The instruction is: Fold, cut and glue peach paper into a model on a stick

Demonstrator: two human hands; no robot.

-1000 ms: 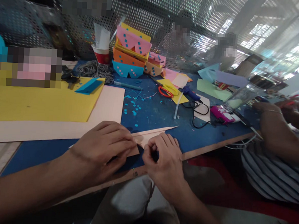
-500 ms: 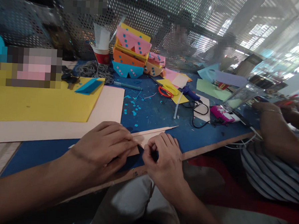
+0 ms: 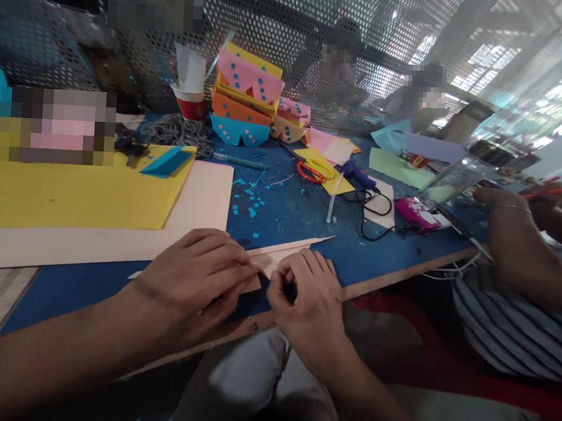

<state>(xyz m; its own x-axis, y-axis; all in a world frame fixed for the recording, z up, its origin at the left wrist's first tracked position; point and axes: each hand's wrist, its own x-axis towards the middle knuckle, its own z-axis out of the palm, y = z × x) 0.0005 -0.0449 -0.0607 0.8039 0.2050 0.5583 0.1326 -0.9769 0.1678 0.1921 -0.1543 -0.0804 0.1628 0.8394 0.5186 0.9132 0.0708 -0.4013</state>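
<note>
One left hand [image 3: 193, 272] and one right hand [image 3: 310, 294] curl narrowed fingers against folded pale paper [image 3: 269, 259]; whether pinching, I cannot tell.

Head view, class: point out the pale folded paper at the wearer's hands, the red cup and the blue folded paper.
Pale folded paper [image 3: 269, 260]: head view, on its bare surface.
Red cup [image 3: 192, 108]: head view, on its side.
Blue folded paper [image 3: 165, 162]: head view, near its middle.

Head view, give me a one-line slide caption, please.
Left hand and right hand at work on folded pale paper on a blue table, scissors and notched paper shapes beyond.
</note>
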